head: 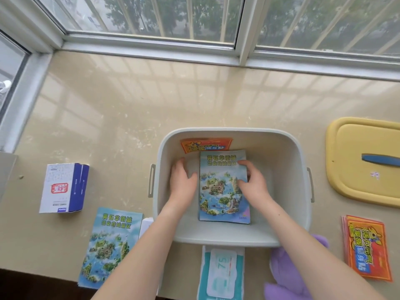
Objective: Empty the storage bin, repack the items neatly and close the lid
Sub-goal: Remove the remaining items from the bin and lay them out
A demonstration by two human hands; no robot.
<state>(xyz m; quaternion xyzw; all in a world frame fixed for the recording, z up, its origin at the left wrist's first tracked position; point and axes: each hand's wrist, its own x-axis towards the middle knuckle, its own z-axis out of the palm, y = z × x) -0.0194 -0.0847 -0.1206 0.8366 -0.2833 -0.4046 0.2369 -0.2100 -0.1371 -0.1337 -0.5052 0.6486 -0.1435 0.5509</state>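
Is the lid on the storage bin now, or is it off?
Off. The yellow lid lies flat on the sill right of the grey bin, whose open top shows a booklet inside.

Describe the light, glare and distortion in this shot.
Head view: daylight from the window is flat, with only faint shadows inside the bin. Head view: the glossy counter mirrors the window bars as pale glare. Head view: the wide lens bows the window frame; the brochure title is readable, though soft.
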